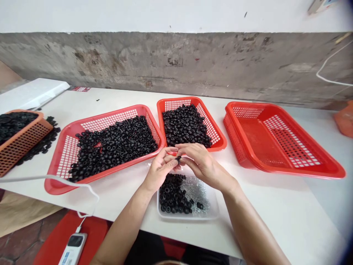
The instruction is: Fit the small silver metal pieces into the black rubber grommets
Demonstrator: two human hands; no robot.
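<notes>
My left hand [162, 164] and my right hand [198, 158] meet above the near edge of the middle basket. Between their fingertips is a small black plastic part [178, 159], pinched from both sides; its exact shape is partly covered by the fingers. Just below them sits a clear plastic tray [190, 215]. Its left side holds a heap of black ring-like parts [172, 197], and its right side holds many tiny shiny clear or silvery pieces [197, 189]. A few black parts lie among the shiny ones.
Red baskets of black parts stand at left [63, 147] and middle [217, 138]. Stacked red baskets [256, 147] are at right. An orange basket [24, 147] leans far left beside spilled parts. A white cable [91, 191] runs to a power bank [73, 248] on a red stool [93, 232].
</notes>
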